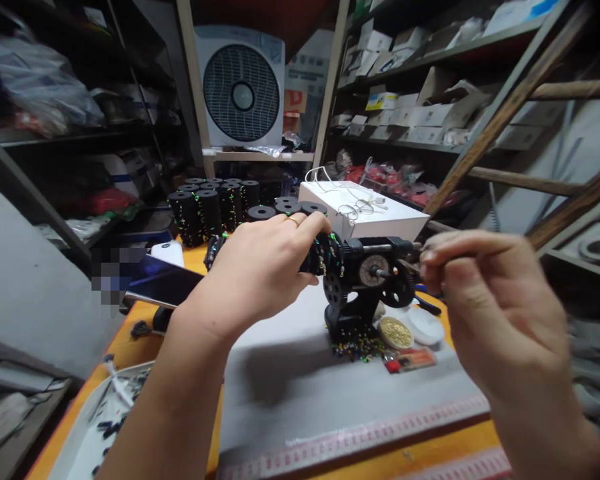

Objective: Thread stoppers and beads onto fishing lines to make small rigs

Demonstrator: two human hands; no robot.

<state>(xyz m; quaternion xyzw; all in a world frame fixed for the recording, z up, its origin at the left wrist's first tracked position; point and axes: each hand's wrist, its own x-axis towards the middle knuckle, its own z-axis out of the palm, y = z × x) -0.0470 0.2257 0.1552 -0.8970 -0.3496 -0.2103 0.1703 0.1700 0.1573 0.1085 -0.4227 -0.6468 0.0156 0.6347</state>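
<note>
My left hand (260,263) is wrapped over a black spool (330,250) wound with dark cord carrying small shiny beads. The spool sits sideways on a small black hand winder (365,280) with gears and a round dial. At the winder's right side, my right hand (490,287) pinches the end of its crank handle (413,265); the fingers hide most of the grip. Below the winder lie loose multicoloured beads (357,343). Close by are a round dish of gold-coloured bits (396,332), a white lid (425,325) and a red-and-orange small item (410,360).
Several full black spools (207,210) stand upright behind my left hand. A white box (365,207) with cables is behind the winder. A phone (160,280) leans at left; a white tray (75,427) holds dark bits. A wooden ladder (510,113) slants at right.
</note>
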